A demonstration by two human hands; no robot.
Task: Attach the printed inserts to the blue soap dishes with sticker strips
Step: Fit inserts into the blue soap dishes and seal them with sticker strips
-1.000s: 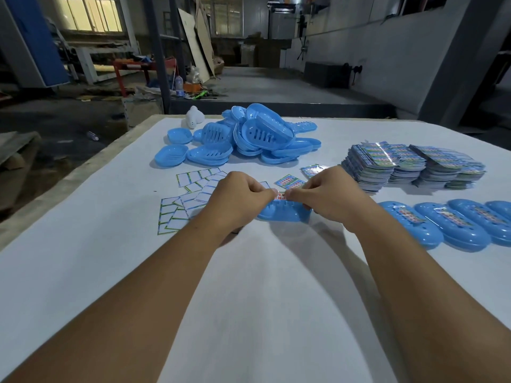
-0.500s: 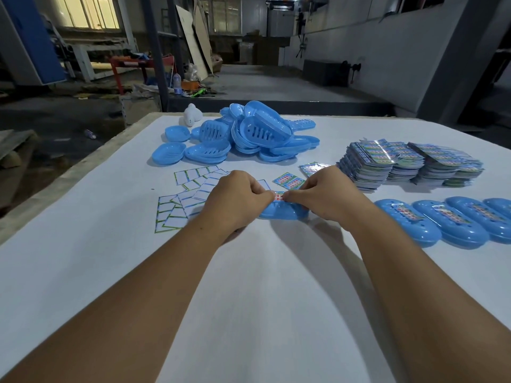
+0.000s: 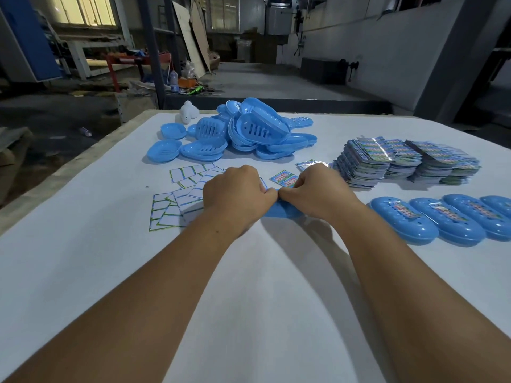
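- The left hand point(image 3: 237, 194) has its fingers curled in, thumb and forefinger pinched together at the top of a blue soap dish point(image 3: 282, 211) in the middle of the counter point(image 3: 83, 272).
- The right hand point(image 3: 318, 192) mirrors it, fingers curled and pinching at the same spot, so the two sets of fingertips touch above the dish.
- What exactly sits between the fingertips is hidden by the hands; only the near edge of the dish shows below them.
- Just behind the hands a loose printed insert point(image 3: 284, 178) lies flat, with another point(image 3: 309, 165) a little further back.
- To the left, partly under the left wrist, lie sheets of white sticker strips point(image 3: 177, 205) with green borders, overlapping one another.
- To the right, a row of finished soap dishes point(image 3: 403, 219) lies side by side, each with an insert on top.
- Behind that row stand stacks of printed inserts point(image 3: 387, 158).
- At the far side of the counter a loose pile of blue soap dishes point(image 3: 249, 131) is heaped, with a small white object point(image 3: 188, 111) at its left.
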